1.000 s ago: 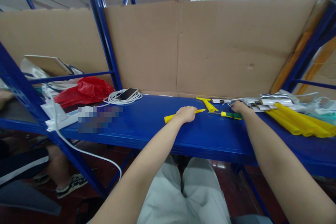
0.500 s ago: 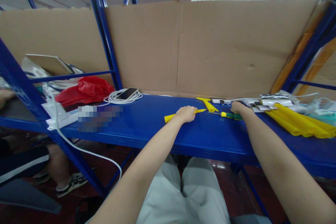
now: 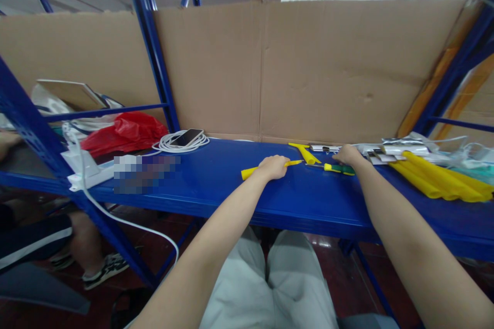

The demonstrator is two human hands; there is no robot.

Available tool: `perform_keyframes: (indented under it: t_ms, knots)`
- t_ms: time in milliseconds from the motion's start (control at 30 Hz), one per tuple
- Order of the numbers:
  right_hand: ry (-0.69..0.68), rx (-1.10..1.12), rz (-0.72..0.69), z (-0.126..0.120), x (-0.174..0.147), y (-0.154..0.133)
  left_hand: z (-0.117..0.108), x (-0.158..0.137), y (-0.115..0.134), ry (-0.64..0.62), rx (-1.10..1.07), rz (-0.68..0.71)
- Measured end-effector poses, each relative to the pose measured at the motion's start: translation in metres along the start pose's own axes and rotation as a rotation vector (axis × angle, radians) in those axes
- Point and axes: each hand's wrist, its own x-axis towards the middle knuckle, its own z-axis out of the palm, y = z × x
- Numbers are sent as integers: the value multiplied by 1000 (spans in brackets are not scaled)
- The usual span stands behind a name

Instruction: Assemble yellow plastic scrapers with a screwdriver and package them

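Note:
My left hand (image 3: 275, 167) is closed around a slim yellow plastic piece (image 3: 249, 172); its pointed end sticks out past my fingers to the right. My right hand (image 3: 347, 154) reaches to the back of the bench, its fingertips drawn together low beside some small bits; anything in them is too small to make out. Just in front of that hand lies a screwdriver (image 3: 339, 169) with a green and yellow handle, its shaft pointing left. Between my hands, a second yellow piece (image 3: 306, 154) with a forked shape rests near a white and dark strip (image 3: 324, 148).
Yellow tube-like pieces (image 3: 443, 180) and silvery packets (image 3: 405, 149) lie at the right. A phone (image 3: 188, 137) sits on a coiled white cable (image 3: 170, 143) at the left, near a red bag (image 3: 135, 131). Cardboard (image 3: 309, 72) backs the blue bench (image 3: 216, 185). Another person's leg (image 3: 87, 236) shows lower left.
My right hand has shifted slightly left, its fingertips now nearer the small bits by the strip. My left hand keeps its hold on the yellow piece almost unmoved.

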Motion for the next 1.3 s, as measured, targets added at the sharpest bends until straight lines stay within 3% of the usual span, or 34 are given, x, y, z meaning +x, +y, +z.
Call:
perform_keyframes:
  t_ms: [67,167,433,800,900,1100,1300]
  knots:
    - [-24,20,56,-8,-9,-6,0,0,0,3,-7,3]
    - [48,161,55,-16,-20,-14,1,2,-2,8,-23,-2]
    - [120,893,-76,-19,-32,-45,-1,6,-8,139,-158,-56]
    - [-17,1339,-395,-24,-61,-106,-5,24,-11,420,-746,0]
    - [-60,1391,-436,-21,-67,-116,-11,21,-5,397,-932,-67]
    - [-82,1368,-471,-17,-78,-127,-21,10,2,179,-1445,-274]
    - [-55,1289,-393,-16,-82,-130,-20,10,1,52,-1552,-349]
